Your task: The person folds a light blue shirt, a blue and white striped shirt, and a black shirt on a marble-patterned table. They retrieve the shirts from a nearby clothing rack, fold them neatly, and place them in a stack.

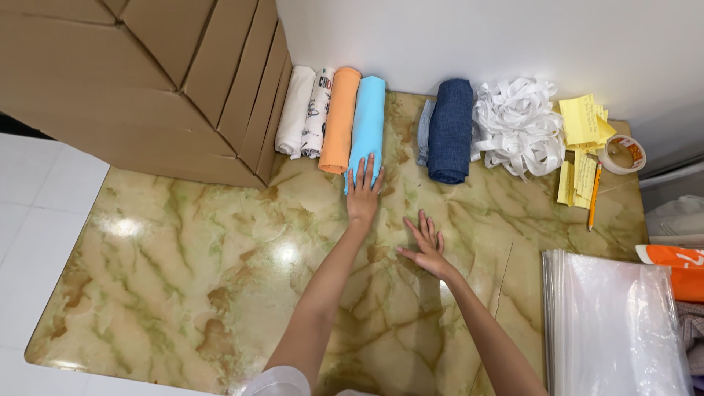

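A glossy marble-patterned green and tan table (pixel 183 271) carries everything. Large brown cardboard boxes (pixel 147 81) sit at its far left corner, with a row of rolled cloths packed snugly beside them: white (pixel 295 110), printed white (pixel 317 111), orange (pixel 340 119), then the light blue rolled cloth (pixel 367 125). The left hand (pixel 362 196) lies flat, fingers extended on the blue roll's near end, as if pressing it into line. The right hand (pixel 426 244) rests open-palmed on bare table, gripping nothing, seemingly bracing.
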